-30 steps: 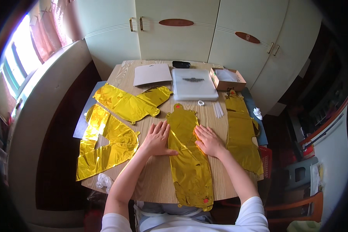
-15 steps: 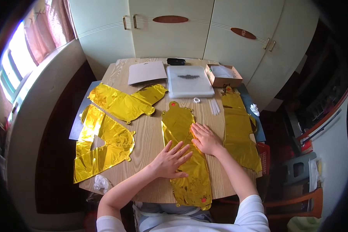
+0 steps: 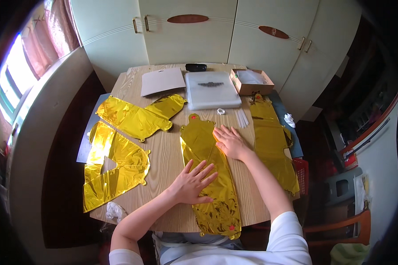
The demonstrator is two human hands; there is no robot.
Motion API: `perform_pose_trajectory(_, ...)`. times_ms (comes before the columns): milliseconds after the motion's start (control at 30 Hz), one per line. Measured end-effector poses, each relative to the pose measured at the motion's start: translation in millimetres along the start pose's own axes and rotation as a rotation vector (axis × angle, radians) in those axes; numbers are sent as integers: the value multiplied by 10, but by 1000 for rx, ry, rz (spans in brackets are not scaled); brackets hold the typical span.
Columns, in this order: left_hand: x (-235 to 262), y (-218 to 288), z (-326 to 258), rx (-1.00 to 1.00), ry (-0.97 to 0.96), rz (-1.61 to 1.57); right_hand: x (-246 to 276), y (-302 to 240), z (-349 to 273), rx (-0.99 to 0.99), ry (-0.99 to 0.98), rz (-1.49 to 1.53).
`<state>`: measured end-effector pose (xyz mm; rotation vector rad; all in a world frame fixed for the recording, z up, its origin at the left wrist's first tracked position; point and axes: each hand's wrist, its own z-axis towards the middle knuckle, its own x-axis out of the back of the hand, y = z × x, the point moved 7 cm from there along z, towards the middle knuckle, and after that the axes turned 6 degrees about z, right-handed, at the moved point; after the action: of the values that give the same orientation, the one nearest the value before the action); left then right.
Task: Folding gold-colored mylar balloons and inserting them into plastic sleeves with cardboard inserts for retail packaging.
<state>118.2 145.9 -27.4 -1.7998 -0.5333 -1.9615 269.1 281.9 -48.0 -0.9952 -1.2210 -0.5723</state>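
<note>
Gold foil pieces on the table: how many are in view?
4: a back-left piece, a front-left piece, a middle piece partly covered by the hands, and a right-side piece. Others may be hidden underneath.

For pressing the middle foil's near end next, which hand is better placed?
Probably the left hand: it is spread over the foil, closer to that near end, while the right hand lies farther up, at the foil's right edge.
</note>
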Motion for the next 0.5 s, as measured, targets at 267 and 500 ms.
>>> perform_pose_trajectory(267, -6, -10, 10, 11, 1, 11, -22, 119, 106, 6, 89, -51)
perform_pose_trajectory(500, -15, -7, 4, 12, 3, 6, -28, -143, -409, 114, -9, -42)
